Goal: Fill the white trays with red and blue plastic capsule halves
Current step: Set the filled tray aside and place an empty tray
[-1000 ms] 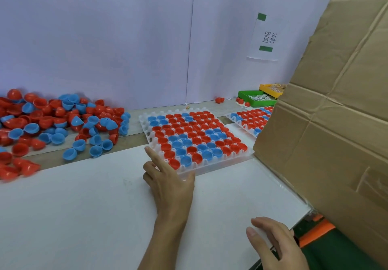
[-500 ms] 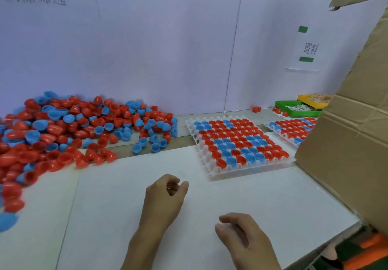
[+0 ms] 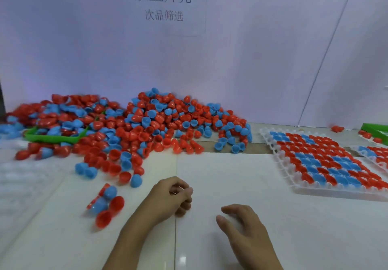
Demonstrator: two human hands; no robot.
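Left hand (image 3: 168,200) loosely curled holding nothing, right hand (image 3: 243,225) relaxed, on smooth white surface (image 3: 231,175), glossy red and blue plastic capsule halves (image 3: 147,127) heaped beyond, filled white dimpled plastic tray (image 3: 279,162) right of them

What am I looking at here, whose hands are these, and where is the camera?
There is no machine: a person works with bare hands, and the one picture comes from a camera worn on their head, looking forward and down.

The left hand is loosely curled above the white table; the right hand hangs relaxed beside it. Neither visibly holds anything.

Against the back wall lies a big pile of red and blue plastic cups, which are capsule halves. A few loose halves lie near the left hand. A green scoop-like piece sits partly buried in the pile.

To the right is a white tray whose visible pockets are filled with red and blue halves. A second tray peeks in at the right edge. The wall carries a paper sign with printed characters.
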